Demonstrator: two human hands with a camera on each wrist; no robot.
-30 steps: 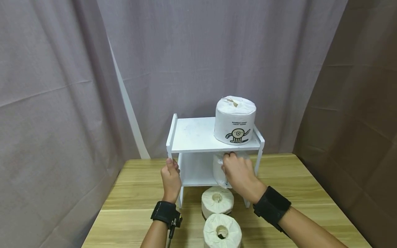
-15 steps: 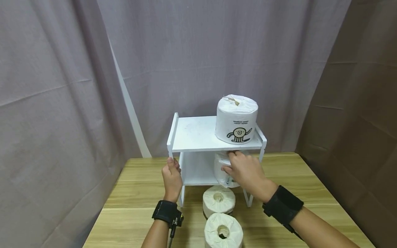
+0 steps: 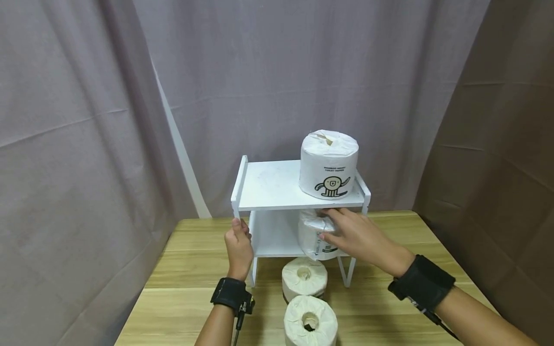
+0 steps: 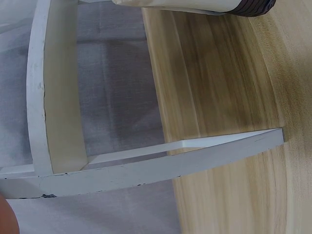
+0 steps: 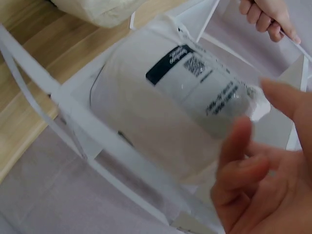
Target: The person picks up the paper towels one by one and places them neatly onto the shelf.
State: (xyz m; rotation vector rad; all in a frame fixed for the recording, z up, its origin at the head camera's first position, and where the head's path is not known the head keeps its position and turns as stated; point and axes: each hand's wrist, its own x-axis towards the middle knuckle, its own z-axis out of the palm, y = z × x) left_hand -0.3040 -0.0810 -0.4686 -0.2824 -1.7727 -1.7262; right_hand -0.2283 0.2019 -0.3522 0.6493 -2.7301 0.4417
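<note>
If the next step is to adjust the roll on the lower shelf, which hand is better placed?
Probably the right hand: it is beside the lower roll and seems free. The left hand grips the white rack at its left side, farther from that roll.

Downward head view, 2 wrist closeups, shared shelf (image 3: 270, 185)

Printed white roll (image 3: 309, 240), right side, lower shelf (image 3: 275, 238) of white rack (image 3: 269, 185)

Reads "TOILET PAPER" on the upper roll (image 3: 328, 162), just under a blurrier line (image 3: 334, 167) (apparently starting "BAMBOO"). On the lower roll (image 5: 139, 109), carries a square code (image 5: 194, 65), a dark label (image 5: 165, 66) and further print (image 5: 222, 100), too blurred to read.
</note>
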